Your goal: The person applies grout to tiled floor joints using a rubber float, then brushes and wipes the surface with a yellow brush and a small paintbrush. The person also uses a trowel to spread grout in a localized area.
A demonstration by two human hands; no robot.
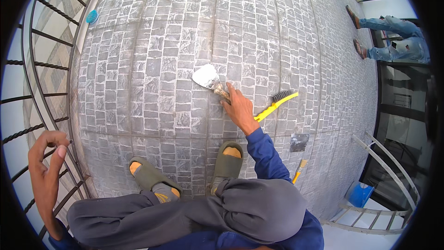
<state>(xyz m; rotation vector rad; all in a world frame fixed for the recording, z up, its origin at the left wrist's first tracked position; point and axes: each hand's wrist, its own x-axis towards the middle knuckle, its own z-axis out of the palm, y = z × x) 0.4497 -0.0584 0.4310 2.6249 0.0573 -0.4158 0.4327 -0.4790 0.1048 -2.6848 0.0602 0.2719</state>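
My right hand (239, 110) is closed round the worn handle of a putty knife (205, 76), held low over the grey stone-patterned tiles. Its wide blade, pale and bright, points up and left. Close to my right wrist lies a wire brush (273, 106) with a yellow handle and dark bristles; part of the handle is behind the wrist. My left hand (45, 169) is raised at the left, fingers bent and thumb apart from them, with no object visible in it. Its fingertips overlap the dark metal railing (70, 83) in view; whether they touch it I cannot tell.
Right of my knee lie a paintbrush (299, 171) and a small dark flat piece (299, 142). A blue scrub brush (92, 17) sits by the railing. A metal ladder (386, 157) and blue container (360, 194) stand at right. Another person's legs (393, 41) show at upper right.
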